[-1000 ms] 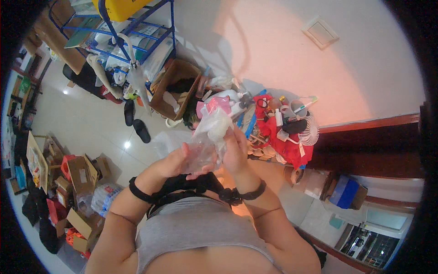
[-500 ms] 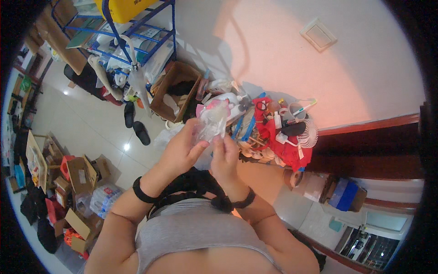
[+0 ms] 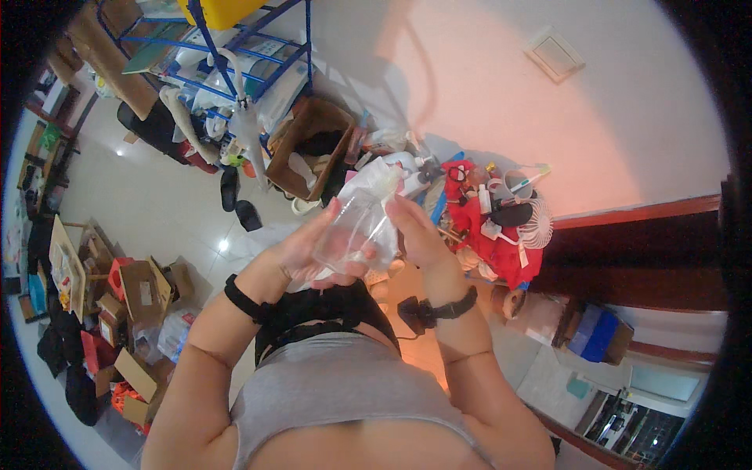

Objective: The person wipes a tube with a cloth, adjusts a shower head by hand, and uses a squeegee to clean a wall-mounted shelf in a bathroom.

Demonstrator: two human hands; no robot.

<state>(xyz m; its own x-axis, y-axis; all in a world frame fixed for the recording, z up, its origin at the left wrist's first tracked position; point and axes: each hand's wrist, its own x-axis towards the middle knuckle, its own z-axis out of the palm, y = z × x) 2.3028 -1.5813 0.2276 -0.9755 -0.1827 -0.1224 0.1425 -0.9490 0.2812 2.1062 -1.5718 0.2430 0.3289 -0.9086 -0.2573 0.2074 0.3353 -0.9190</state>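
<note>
The bag [image 3: 356, 227] at the dial's centre is showing creased, glossy plastic. The tiled floor [image 3: 180, 189] at nine o'clock is gleaming smoothly (two glints are catching on it). The box [image 3: 323, 117] at eleven is showing matt cardboard; the top [image 3: 329, 384] at six, smooth matt cloth.

Floor [image 3: 180, 204] is shiny pale tile. Black slippers [image 3: 229, 188] at 10 o'clock, open cardboard box [image 3: 322, 116] at 11, brown cartons [image 3: 145, 290] heaped around 8 to 9, plus a blue rack [image 3: 211, 45] between 10 and 11.
</note>
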